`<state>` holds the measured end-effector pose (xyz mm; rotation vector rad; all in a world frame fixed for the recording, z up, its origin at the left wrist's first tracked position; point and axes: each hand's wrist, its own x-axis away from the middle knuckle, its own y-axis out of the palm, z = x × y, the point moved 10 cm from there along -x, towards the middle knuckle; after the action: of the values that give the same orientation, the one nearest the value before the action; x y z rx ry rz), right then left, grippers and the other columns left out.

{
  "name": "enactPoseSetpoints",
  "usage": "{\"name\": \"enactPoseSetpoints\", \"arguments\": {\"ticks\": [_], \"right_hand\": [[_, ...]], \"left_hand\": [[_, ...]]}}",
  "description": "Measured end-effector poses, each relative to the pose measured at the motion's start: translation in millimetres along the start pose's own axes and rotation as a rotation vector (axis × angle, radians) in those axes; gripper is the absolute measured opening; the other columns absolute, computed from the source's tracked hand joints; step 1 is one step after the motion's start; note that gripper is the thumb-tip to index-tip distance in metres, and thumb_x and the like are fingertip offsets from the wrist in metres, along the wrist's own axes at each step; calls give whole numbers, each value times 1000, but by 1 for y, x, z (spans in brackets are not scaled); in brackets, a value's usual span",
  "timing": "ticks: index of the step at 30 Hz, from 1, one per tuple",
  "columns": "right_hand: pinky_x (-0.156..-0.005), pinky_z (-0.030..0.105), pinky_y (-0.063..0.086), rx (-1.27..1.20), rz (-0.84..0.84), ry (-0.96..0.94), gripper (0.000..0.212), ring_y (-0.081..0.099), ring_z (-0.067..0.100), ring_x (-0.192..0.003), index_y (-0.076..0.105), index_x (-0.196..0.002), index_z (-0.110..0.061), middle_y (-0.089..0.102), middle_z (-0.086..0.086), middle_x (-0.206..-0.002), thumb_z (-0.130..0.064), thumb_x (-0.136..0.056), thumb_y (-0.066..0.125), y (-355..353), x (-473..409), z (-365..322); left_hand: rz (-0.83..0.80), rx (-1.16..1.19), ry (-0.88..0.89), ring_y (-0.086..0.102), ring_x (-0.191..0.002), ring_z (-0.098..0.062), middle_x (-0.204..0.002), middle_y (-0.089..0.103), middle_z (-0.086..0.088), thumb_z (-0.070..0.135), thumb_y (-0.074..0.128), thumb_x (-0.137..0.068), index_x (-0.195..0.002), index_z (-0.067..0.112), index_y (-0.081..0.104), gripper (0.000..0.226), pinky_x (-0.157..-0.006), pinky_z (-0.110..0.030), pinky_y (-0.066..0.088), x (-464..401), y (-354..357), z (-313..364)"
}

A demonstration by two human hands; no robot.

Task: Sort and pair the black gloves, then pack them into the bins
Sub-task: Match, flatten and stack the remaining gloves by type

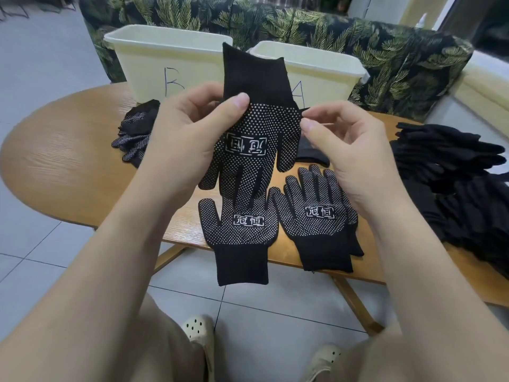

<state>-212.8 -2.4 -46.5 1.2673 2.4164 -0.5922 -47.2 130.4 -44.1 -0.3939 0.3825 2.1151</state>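
Setting: grey tiled floor (49,67), oval wooden desk (68,166), sofa with dark leaf-print cover (385,51) behind it.

Two cream bins stand at the far edge of the desk, side by side: bin marked B (165,59) on the left, bin marked A (316,70) on the right.

Held glove (256,139): black, white grip dots, printed label, raised above the desk with cuff up and fingers hanging down, dotted palm toward the camera. Left hand (190,136) grasps it along its left edge, thumb pressed on the dotted palm just below the cuff. Right hand (347,150) has curled fingers, thumb and forefinger pinching at the glove's right edge near the thumb base.

On the desk, near edge: two dotted gloves flat, palms up, cuffs overhanging toward the person. Left flat glove (242,232) lies just beside the right flat glove (319,216); the right one seems to rest on another glove beneath it.

Small heap of dotted gloves (135,133) at left, in front of bin B. Large stack of black gloves (454,175) at the right end of the desk.
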Motion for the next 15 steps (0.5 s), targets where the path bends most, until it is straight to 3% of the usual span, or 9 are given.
{"name": "enactPoseSetpoints", "arguments": {"ticks": [4,9,12,15], "right_hand": [[-86,28,55,-84,-139,48,18,68,6,-94,72,-105,-19,74,-8,-100,-25,-90,77,28,1,3],[-102,44,54,-286,-533,234,37,69,30,-116,69,-120,-2,73,13,-123,-14,-86,76,96,22,14],[-103,48,54,-326,-587,301,34,68,36,-116,68,-120,4,71,19,-124,-7,-89,71,122,29,20],[-95,39,57,-400,-594,346,34,69,29,-112,63,-124,6,71,16,-124,-2,-91,64,135,30,18]], "left_hand": [[19,18,16,71,-80,-14,-87,76,2,11,60,-101,-100,15,71,12,-68,-26,56,9,-12,10],[64,161,-14,68,-97,-27,-105,71,-12,11,56,-102,-112,9,65,14,-90,-49,56,19,-33,11],[96,207,-13,67,-100,-27,-107,71,-13,8,50,-104,-116,8,63,17,-95,-51,54,22,-46,13],[110,256,-18,65,-114,-33,-120,67,-21,7,47,-102,-129,-3,57,31,-103,-49,52,22,-62,12]]}}
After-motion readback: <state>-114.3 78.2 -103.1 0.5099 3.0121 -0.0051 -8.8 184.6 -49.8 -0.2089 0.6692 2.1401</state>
